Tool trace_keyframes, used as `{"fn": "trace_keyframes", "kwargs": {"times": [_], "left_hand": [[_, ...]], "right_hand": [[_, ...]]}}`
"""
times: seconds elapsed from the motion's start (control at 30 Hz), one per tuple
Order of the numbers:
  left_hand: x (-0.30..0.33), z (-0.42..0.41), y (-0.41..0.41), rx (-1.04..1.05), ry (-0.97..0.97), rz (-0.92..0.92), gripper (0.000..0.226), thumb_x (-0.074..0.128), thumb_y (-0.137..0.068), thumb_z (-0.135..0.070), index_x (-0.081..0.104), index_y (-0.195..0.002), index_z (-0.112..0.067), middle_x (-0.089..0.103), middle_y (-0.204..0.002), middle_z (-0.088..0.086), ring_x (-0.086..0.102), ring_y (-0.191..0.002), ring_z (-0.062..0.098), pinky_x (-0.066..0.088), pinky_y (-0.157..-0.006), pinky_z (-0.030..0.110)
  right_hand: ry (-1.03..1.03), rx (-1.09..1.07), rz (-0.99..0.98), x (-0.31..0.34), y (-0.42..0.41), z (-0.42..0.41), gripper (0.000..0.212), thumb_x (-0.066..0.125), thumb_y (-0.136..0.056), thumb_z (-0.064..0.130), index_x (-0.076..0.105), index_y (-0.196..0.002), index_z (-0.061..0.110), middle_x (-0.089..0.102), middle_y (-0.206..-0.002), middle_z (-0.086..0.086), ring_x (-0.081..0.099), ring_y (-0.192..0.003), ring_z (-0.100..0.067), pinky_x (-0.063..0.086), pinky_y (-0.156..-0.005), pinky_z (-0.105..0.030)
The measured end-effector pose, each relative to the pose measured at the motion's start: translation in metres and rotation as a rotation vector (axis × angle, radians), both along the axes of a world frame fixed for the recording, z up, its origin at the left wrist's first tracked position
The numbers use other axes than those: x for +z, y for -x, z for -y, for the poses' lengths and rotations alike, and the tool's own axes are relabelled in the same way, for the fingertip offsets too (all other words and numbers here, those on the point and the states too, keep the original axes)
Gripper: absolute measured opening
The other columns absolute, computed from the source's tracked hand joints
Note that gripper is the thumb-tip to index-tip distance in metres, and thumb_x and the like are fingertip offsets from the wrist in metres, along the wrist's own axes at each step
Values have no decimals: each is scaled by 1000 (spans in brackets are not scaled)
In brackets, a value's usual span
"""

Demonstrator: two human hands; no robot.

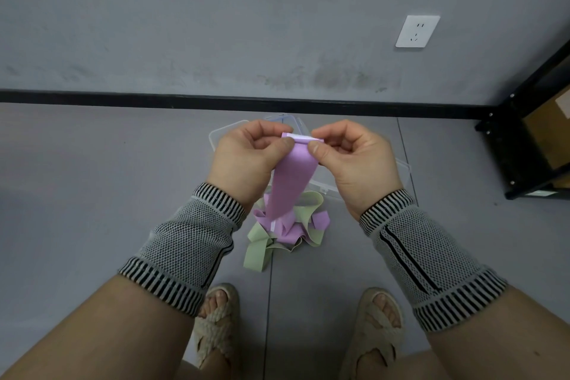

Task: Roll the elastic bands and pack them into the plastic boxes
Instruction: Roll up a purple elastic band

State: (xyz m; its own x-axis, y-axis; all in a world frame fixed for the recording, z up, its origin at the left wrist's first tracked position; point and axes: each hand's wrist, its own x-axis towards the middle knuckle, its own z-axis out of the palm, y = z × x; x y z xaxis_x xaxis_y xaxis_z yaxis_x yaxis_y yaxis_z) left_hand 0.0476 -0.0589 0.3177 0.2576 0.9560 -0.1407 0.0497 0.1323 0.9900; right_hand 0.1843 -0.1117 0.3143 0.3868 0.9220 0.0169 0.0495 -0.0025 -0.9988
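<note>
Forearms, two, bare at the lower edge of the view, each wearing a knitted wrist sleeve: left sleeve [182, 253], right sleeve [428, 259], grey mesh with black-and-white striped cuffs.

Feet, two, in woven cream sandals [216, 324], standing on the grey floor [92, 194] between the forearms.

Left hand [246, 154]: fingers curled, thumb and forefinger pinching the left end of the rolled top edge of the purple band [293, 182].

Right hand [354, 157]: fingers curled, thumb and forefinger pinching the right end of the same rolled edge. The two hands sit close together, with the small roll between them.

Purple band: held up in the air in front of the person, top edge turned over into a tight first roll showing a white strip; the rest hangs down, narrowing toward the floor.

Pile of bands [287, 231]: loose purple and pale green elastic bands, tangled on the floor just ahead of the feet; the hanging end of the held band reaches down to it.

Plastic boxes [222, 133]: clear, on the floor beyond the pile, largely hidden behind the hands; how many there are cannot be told, nor what they contain.

Wall [216, 25]: grey, with a black skirting strip [154, 99] and a white socket [418, 31].

Shelf frame [524, 120]: black metal, at the right edge, holding a brown carton [546, 129].
</note>
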Motion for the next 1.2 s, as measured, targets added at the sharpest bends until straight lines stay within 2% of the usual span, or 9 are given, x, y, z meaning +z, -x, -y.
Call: {"fn": "trace_keyframes", "kwargs": {"times": [0.13, 0.2, 0.3, 0.43, 0.53, 0.8, 0.93, 1.07, 1.2], "left_hand": [[0, 0, 2, -8, -32, -34, 9, 70, -69, -20, 72, -75, -26, 73, -80, 9, 67, -83, 27, 51, -87, 49], [1, 1, 1, -32, -47, -42, 12, 71, -76, -14, 71, -81, -24, 72, -83, 11, 67, -86, 29, 51, -89, 51], [-1, 2, 0, -31, -53, -86, 17, 67, -84, -10, 68, -93, -24, 73, -79, 6, 67, -80, 19, 54, -85, 44], [-1, 2, -1, -21, -62, -158, 6, 69, -83, -18, 63, -85, -18, 67, -62, -3, 62, -63, 9, 53, -69, 34], [2, 4, -3, -13, -109, -144, 6, 67, -84, -12, 65, -82, -17, 71, -77, 9, 66, -75, 16, 55, -77, 34], [3, 2, -2, 33, -133, -109, 6, 71, -80, -12, 68, -78, -15, 72, -78, 7, 66, -73, 12, 53, -76, 27], [3, -4, 4, 39, -82, -77, 7, 68, -83, -8, 68, -79, -14, 71, -85, 9, 67, -80, 18, 55, -83, 35], [4, -6, 11, -35, -48, -94, 10, 64, -85, -6, 68, -81, -15, 69, -76, 2, 64, -71, 8, 54, -73, 22], [6, -6, 14, -140, -39, -159, 11, 63, -86, -6, 69, -87, -15, 67, -73, 2, 60, -65, 5, 49, -68, 21]], "right_hand": [[45, 37, -31, 1, 0, 1, 12, 71, -81, 6, 66, -78, 17, 67, -73, 0, 62, -69, -9, 54, -69, -27], [73, 48, -29, 1, 0, 1, 12, 71, -81, 8, 65, -75, 16, 68, -71, -3, 63, -67, -13, 56, -69, -32], [71, 35, -17, 1, -1, 1, 15, 72, -80, 6, 64, -73, 17, 67, -71, -6, 63, -69, -19, 58, -73, -40], [31, -22, -8, 1, -1, 1, 21, 72, -78, 1, 62, -71, 18, 64, -68, 3, 61, -67, -10, 56, -69, -27], [17, -35, 4, 2, 1, 2, 24, 71, -78, -2, 61, -70, 18, 63, -67, 5, 58, -63, -6, 53, -66, -20], [0, 33, 71, 1, 5, 3, 24, 74, -76, -1, 62, -69, 19, 64, -68, 6, 59, -66, -8, 54, -66, -24], [8, 216, -42, 5, 2, 6, 29, 66, -77, -11, 66, -80, 18, 68, -75, 8, 65, -70, -6, 52, -66, -18], [63, 349, 30, 6, -7, 8, 48, 66, -78, -11, 60, -103, 28, 64, -102, 2, 64, -76, -8, 54, -74, -25], [88, 441, 133, 3, -6, 9, 70, 74, -73, -7, 49, -123, 35, 62, -91, 0, 62, -73, -12, 56, -75, -27]]}}
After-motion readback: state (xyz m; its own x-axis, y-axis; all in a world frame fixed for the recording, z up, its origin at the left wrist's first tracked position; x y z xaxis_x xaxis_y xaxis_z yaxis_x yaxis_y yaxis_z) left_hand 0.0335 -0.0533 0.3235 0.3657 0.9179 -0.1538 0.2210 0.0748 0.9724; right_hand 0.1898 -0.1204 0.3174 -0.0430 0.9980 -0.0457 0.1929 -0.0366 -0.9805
